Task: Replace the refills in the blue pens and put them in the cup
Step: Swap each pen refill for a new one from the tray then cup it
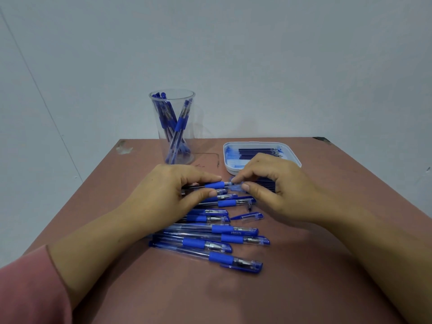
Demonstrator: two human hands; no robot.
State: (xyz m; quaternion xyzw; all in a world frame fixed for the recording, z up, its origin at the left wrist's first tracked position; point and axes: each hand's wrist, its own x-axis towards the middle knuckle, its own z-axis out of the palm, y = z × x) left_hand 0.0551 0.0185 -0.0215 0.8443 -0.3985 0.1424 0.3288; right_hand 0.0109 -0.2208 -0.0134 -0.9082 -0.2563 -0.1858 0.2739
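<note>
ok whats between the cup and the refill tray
In the head view, only bare table with a thin dark scribble lies between the cup and the tray.

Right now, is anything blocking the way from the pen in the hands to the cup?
Nothing visible does. The pen, held by the left hand and right hand, lies just in front of the clear cup, with only bare table between. The cup's mouth is open, though pens already lean inside.
</note>
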